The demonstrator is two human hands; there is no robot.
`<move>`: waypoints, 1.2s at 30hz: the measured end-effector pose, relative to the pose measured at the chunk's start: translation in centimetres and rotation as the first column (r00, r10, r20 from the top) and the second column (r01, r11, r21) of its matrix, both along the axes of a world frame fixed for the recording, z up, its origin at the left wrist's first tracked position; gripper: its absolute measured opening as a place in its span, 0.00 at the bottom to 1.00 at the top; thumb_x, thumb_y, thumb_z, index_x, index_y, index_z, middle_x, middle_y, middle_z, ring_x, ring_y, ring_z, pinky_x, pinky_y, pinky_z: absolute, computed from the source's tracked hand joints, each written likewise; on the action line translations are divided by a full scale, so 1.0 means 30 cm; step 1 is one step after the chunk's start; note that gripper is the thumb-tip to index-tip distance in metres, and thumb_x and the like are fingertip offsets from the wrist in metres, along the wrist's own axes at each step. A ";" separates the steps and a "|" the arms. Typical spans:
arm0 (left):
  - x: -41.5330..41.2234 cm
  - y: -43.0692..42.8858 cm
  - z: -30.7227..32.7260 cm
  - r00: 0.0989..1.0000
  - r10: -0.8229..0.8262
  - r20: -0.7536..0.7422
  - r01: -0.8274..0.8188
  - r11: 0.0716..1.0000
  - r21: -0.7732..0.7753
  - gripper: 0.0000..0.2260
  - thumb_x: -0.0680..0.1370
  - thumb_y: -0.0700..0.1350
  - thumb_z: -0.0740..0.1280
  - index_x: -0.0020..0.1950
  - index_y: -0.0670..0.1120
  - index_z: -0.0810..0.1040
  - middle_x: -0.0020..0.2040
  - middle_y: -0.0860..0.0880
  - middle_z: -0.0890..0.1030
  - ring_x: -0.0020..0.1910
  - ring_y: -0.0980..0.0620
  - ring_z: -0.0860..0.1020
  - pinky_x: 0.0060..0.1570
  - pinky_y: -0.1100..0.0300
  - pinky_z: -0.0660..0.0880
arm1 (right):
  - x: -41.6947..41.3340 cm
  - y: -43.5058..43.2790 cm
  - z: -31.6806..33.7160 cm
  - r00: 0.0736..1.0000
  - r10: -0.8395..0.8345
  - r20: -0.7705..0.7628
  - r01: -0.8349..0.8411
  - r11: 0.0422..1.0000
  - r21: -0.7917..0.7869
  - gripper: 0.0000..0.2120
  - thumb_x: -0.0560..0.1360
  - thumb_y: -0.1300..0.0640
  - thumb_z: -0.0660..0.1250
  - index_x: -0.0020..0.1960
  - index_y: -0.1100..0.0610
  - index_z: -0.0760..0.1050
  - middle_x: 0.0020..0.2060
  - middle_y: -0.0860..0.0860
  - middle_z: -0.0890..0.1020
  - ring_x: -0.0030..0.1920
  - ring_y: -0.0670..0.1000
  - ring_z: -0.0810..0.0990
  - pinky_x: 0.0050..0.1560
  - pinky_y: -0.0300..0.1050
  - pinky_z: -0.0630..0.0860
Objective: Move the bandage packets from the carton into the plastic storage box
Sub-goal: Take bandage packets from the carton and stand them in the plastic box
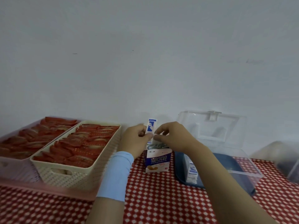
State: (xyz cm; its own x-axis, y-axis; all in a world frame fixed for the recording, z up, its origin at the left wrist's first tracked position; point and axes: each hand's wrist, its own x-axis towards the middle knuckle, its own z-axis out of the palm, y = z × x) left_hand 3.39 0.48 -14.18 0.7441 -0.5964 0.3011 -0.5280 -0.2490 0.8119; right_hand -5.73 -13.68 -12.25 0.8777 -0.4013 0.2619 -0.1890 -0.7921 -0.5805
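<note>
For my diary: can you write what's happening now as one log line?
left hand: pinches upright bandage packet | right hand: fingers curled over carton top, grip unclear | storage box: lid open, packets inside

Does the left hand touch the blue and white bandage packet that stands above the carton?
Touching. The head view shows the left hand pinching the bandage packet at its lower end.

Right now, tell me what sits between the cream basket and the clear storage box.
In the head view, the bandage carton stands there on the checked cloth; above it the left hand and right hand pinch a bandage packet.
</note>
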 end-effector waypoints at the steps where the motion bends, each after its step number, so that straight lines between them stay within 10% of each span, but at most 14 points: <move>1: 0.001 0.001 0.001 1.000 -0.001 -0.014 0.001 1.000 -0.027 0.08 0.78 0.47 0.69 0.46 0.44 0.83 0.41 0.49 0.85 0.43 0.48 0.83 0.49 0.47 0.80 | 0.005 0.005 -0.009 0.999 -0.014 0.036 0.013 1.000 0.016 0.02 0.76 0.50 0.71 0.46 0.47 0.82 0.42 0.39 0.82 0.45 0.43 0.80 0.41 0.37 0.73; 6: 0.018 0.023 0.021 0.939 -0.055 -0.339 -0.091 0.913 -0.399 0.08 0.80 0.41 0.67 0.45 0.45 0.85 0.44 0.45 0.86 0.46 0.45 0.84 0.41 0.59 0.81 | -0.007 -0.003 -0.009 0.931 -0.136 0.338 0.038 0.959 0.281 0.06 0.78 0.54 0.70 0.41 0.50 0.80 0.38 0.46 0.83 0.38 0.44 0.79 0.41 0.39 0.75; 10: 0.032 0.030 0.033 0.955 -0.007 -0.295 -0.120 0.904 -0.411 0.10 0.79 0.39 0.67 0.42 0.49 0.84 0.42 0.49 0.86 0.43 0.48 0.85 0.37 0.62 0.80 | -0.039 0.018 0.006 0.833 -0.225 0.506 -0.039 0.888 0.458 0.07 0.78 0.58 0.69 0.41 0.51 0.81 0.35 0.46 0.84 0.34 0.43 0.78 0.36 0.36 0.75; 24: -0.066 -0.002 0.084 0.875 -0.296 -0.383 0.239 0.952 -0.190 0.08 0.80 0.44 0.68 0.54 0.43 0.83 0.46 0.43 0.87 0.44 0.43 0.86 0.47 0.50 0.83 | -0.045 0.026 0.001 0.848 -0.195 0.493 -0.091 0.862 0.498 0.03 0.77 0.60 0.71 0.45 0.56 0.83 0.37 0.48 0.85 0.34 0.40 0.78 0.34 0.33 0.74; 31: -0.047 0.006 0.071 0.876 -0.207 -0.435 0.073 0.949 -0.306 0.06 0.79 0.40 0.68 0.50 0.40 0.84 0.44 0.43 0.87 0.41 0.43 0.86 0.44 0.53 0.83 | -0.053 0.009 -0.001 0.909 -0.170 0.380 -0.028 0.886 0.462 0.18 0.77 0.59 0.71 0.66 0.49 0.78 0.37 0.46 0.81 0.35 0.42 0.79 0.42 0.36 0.77; 36: -0.052 -0.012 0.075 0.865 -0.192 -0.463 0.035 0.944 -0.327 0.05 0.79 0.38 0.68 0.53 0.41 0.82 0.45 0.43 0.87 0.41 0.45 0.86 0.41 0.55 0.83 | -0.056 0.027 0.003 0.826 -0.324 0.461 -0.048 0.775 0.630 0.12 0.80 0.59 0.66 0.60 0.50 0.81 0.48 0.46 0.84 0.44 0.44 0.79 0.46 0.38 0.77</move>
State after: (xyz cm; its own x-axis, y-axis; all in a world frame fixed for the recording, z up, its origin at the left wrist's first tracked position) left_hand 1.84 0.12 -11.93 0.7738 -0.6257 0.0988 -0.0595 0.0834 0.9947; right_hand -7.41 -12.88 -12.16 0.5973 -0.7374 0.3153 0.2075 -0.2377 -0.9489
